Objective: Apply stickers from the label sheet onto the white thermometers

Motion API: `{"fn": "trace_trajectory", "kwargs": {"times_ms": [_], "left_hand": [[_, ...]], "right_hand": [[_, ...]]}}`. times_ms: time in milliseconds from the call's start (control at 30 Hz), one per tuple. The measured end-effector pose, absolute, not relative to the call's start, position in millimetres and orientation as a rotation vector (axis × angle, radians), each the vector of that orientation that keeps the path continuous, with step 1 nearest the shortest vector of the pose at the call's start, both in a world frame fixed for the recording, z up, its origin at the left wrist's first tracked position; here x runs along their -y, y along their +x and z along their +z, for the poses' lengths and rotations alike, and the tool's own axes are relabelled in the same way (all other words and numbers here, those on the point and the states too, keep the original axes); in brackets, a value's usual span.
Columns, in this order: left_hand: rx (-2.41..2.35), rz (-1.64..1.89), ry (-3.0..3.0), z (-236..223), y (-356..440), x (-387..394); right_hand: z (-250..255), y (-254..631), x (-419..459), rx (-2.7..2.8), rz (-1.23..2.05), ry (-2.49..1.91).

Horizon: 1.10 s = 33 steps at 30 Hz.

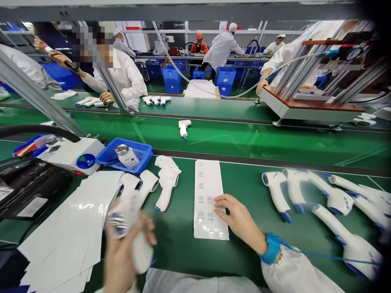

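My left hand [120,252], blurred by motion, is closed around a white handheld infrared thermometer [142,250] at the lower left. My right hand [236,215] wears a blue wrist strap [271,249]. Its fingertips touch the right edge of a white label sheet [209,175], beside small printed labels on its lower half. The fingers are bent but apart, and I see nothing held in them. Between my left hand and the sheet lies a white thermometer [166,193] with a crumpled white wrap on its head. More thermometers [149,183] sit left of it.
Several thermometers [276,191] lie on the right of the green bench. Stacked white sheets [70,215] cover the left, near a blue tray [143,162] containing a metal-capped bottle [130,158]. One thermometer [183,127] rests on the belt; co-workers and a clamp fixture [311,101] are beyond.
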<state>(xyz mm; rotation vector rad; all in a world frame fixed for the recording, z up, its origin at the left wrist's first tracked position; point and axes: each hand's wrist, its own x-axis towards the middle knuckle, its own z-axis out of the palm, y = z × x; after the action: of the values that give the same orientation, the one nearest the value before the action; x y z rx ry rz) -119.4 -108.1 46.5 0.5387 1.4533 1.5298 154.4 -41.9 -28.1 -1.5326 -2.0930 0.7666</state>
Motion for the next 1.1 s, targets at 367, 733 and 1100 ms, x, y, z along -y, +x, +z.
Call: {"fn": "trace_trajectory", "kwargs": {"times_ms": [367, 733, 1100], "left_hand": [[-0.947, 1.037, 0.770, -23, -18, 26], [-0.983, 1.035, 0.826, -31, -13, 11], [-1.084, 1.053, 1.093, -32, -9, 14]], "right_hand": [[-55, 145, 59, 1.885, 0.753, -1.427], [-46, 136, 48, 1.901, 0.749, -1.547], [27, 147, 31, 1.960, 1.336, -1.198]]}}
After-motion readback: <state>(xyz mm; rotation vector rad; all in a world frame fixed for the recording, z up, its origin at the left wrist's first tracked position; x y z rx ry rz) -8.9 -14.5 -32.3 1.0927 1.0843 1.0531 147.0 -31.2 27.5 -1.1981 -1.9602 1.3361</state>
